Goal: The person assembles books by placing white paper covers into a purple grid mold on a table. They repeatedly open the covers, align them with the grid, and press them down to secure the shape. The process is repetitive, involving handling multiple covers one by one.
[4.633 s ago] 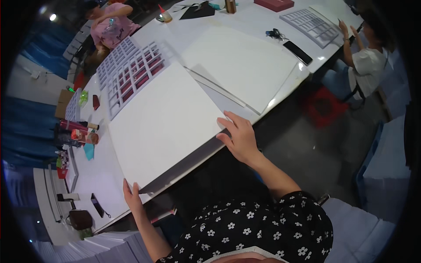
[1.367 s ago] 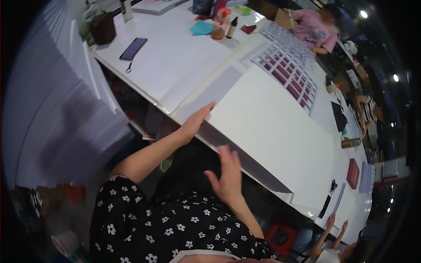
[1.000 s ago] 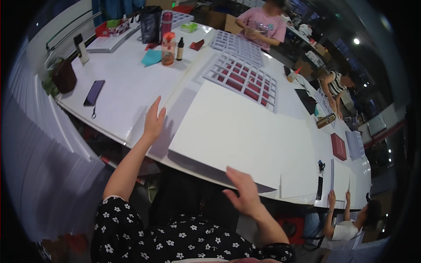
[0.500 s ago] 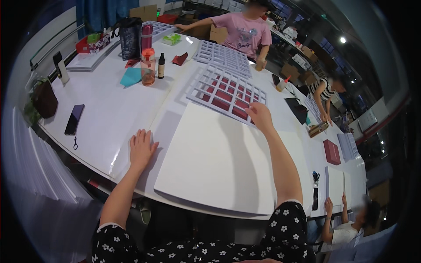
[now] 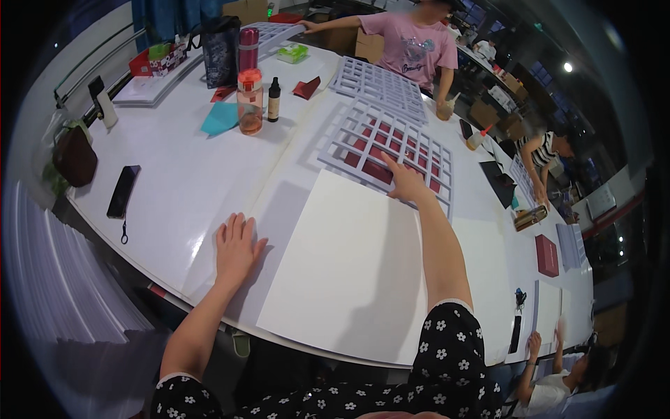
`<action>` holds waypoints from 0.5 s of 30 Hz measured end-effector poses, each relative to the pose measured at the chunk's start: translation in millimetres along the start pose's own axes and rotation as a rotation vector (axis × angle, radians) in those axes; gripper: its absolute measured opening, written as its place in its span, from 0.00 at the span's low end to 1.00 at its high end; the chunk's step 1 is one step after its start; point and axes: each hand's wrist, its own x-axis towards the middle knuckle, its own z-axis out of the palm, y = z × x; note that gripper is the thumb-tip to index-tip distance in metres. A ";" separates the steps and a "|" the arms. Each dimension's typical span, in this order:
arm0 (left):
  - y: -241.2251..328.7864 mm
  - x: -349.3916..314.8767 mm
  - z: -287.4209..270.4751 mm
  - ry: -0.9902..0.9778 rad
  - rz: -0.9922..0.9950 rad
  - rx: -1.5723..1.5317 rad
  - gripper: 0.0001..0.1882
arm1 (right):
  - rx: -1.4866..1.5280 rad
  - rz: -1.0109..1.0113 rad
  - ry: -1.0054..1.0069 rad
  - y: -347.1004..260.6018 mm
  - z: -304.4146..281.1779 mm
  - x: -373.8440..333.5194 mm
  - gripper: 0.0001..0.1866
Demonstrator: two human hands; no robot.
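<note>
My left hand (image 5: 238, 246) lies flat on the white table, fingers spread, with nothing under it that I can see. Just right of it a large white board (image 5: 342, 265) rests near the table's front edge. My right hand (image 5: 407, 184) is at the board's far edge, its index finger stretched over the near side of a pale grey grid frame (image 5: 373, 172) and its thumb apart; nothing shows in its grasp. Through the frame's openings dark red pieces (image 5: 375, 170) are visible. Behind it lies a second grey grid frame (image 5: 380, 87).
On the left are a phone (image 5: 123, 191), an orange-lidded bottle (image 5: 250, 105), a dark dropper bottle (image 5: 273, 101) and a teal sheet (image 5: 220, 119). A glue bottle (image 5: 477, 138), black sheet (image 5: 497, 183) and red box (image 5: 546, 255) lie right. Co-workers stand opposite and right.
My right hand has reached further over the near grid frame, with its index finger extended. My left hand stays flat on the table. The whole view has shifted slightly.
</note>
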 end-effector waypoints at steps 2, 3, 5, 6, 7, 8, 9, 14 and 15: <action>1.1 0.9 -1.1 0.008 0.006 -0.016 0.29 | -0.084 -0.043 0.172 7.3 -0.4 -4.1 0.66; 2.6 3.7 -0.5 0.010 0.007 -0.022 0.29 | -0.130 -0.046 0.257 12.9 -3.5 -6.3 0.66; 2.4 5.1 -0.4 0.006 0.004 -0.025 0.29 | -0.179 -0.028 0.343 14.9 -20.0 -15.7 0.66; 0.9 2.4 -0.9 0.006 0.004 -0.014 0.29 | -0.140 -0.051 0.391 16.2 -29.2 -25.5 0.65; 2.5 2.0 -0.5 0.012 0.007 -0.013 0.30 | -0.130 -0.049 0.399 17.8 -41.3 -39.9 0.64; 2.4 2.4 -0.9 0.024 0.006 -0.008 0.30 | -0.121 -0.054 0.413 16.4 -55.9 -52.9 0.64; 3.5 3.8 -1.0 0.039 0.011 -0.016 0.29 | -0.108 -0.068 0.433 16.1 -69.3 -70.1 0.63; 1.3 1.9 6.0 0.048 0.003 -0.008 0.28 | 0.015 -0.288 0.528 -5.4 -91.2 -194.0 0.59; 1.3 -1.7 3.2 0.054 0.009 -0.009 0.28 | 0.018 -0.317 0.532 -20.4 -91.1 -229.6 0.58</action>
